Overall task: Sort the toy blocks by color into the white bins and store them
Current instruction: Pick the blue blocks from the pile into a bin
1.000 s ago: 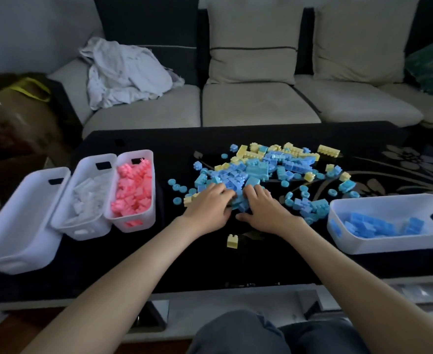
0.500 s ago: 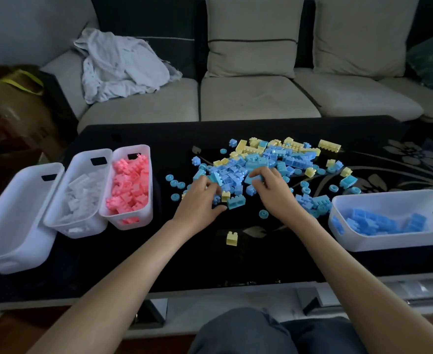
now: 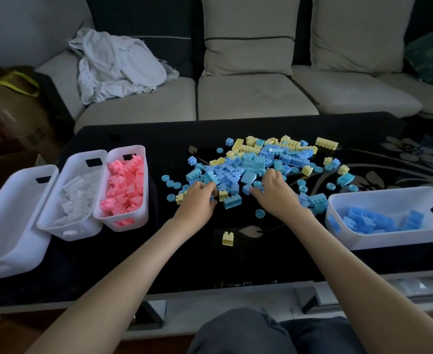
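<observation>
A pile of blue and yellow blocks (image 3: pixel 259 159) lies in the middle of the black table (image 3: pixel 159 256). My left hand (image 3: pixel 197 201) digs curled fingers into the pile's near left edge, gripping blue blocks. My right hand (image 3: pixel 275 194) curls round small blue pieces at the near middle of the pile. To the left stand three white bins: an empty bin (image 3: pixel 11 241), a bin of white blocks (image 3: pixel 53 198) and a bin of pink blocks (image 3: pixel 145 180). At the right is the bin with blue blocks (image 3: pixel 402 241). One yellow block (image 3: pixel 227 238) lies alone near me.
A loose blue brick (image 3: pixel 232 201) and a blue wheel (image 3: pixel 260 213) lie between my hands. Behind the table is a grey sofa (image 3: pixel 256 98) with a crumpled white cloth (image 3: pixel 118 65). A brown bag (image 3: pixel 8 108) stands at the far left. My knees (image 3: pixel 261 333) are under the table's front edge.
Both hands drew apart from the pile's near edge and reached further in. The left hand shifted left, the right hand right, fingers curling among the blue blocks.
</observation>
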